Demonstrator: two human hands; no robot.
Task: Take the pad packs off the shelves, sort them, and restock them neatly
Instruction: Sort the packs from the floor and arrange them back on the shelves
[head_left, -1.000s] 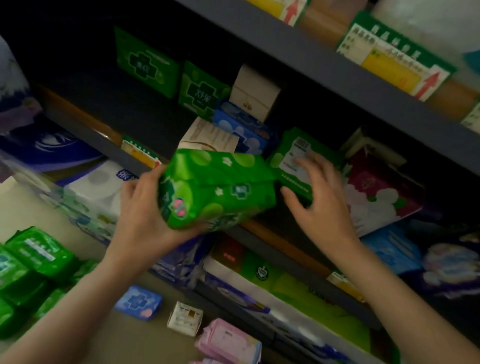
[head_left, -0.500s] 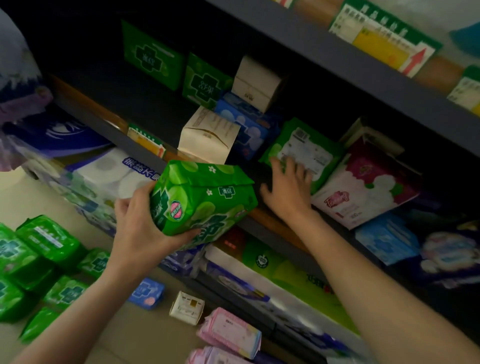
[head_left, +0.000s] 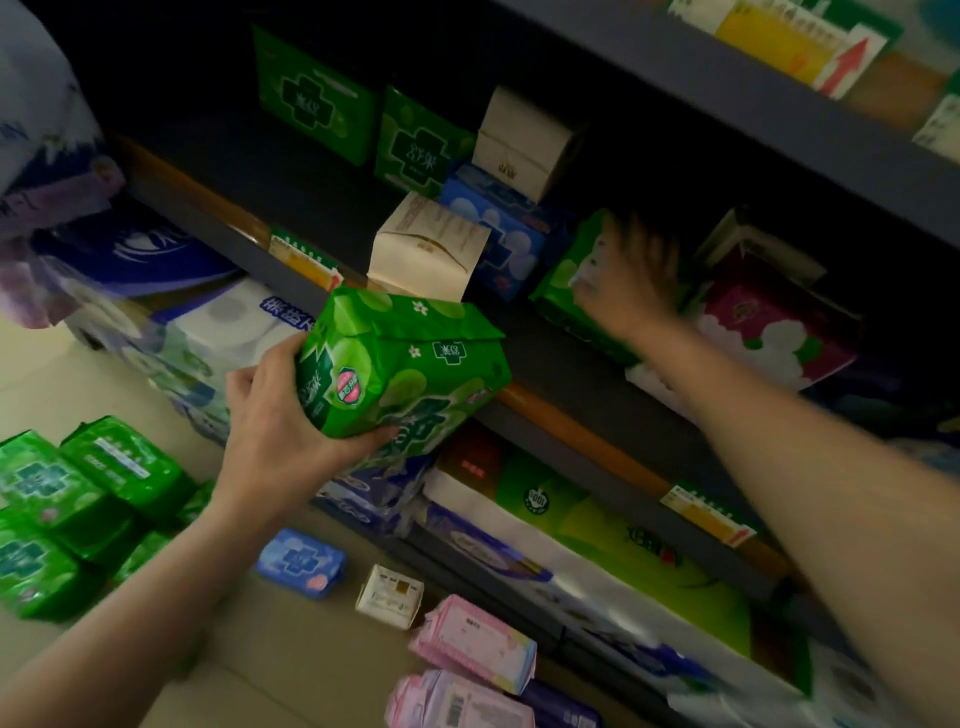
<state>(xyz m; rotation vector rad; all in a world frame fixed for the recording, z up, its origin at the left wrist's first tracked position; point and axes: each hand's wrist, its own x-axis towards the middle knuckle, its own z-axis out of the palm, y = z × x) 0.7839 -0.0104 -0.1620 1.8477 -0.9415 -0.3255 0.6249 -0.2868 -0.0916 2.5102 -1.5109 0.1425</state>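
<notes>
Gripping a bright green pad pack (head_left: 400, 364) from below and at its left end, the left hand (head_left: 280, 431) holds it in the air just in front of the middle shelf (head_left: 566, 415); fingers and thumb curl around the pack, so this grip is clearly grasping it. The right hand (head_left: 631, 283) reaches deep onto that shelf and lies against a second green pack (head_left: 563, 291) leaning there. That hand is blurred, and I cannot tell whether its grip is released or grasping. To the left on the shelf stand a cream box (head_left: 428, 254), a blue pack (head_left: 501, 234) behind it, another cream box (head_left: 524, 140) higher up, and two green packs (head_left: 358, 117) at the back. A magenta and white pack (head_left: 763, 327) lies just right of the reaching hand. On the floor (head_left: 270, 654) sit a cluster of green packs (head_left: 78, 499) at far left, a small blue pack (head_left: 301, 564), a small white pack (head_left: 389, 595) and pink packs (head_left: 475, 642).
</notes>
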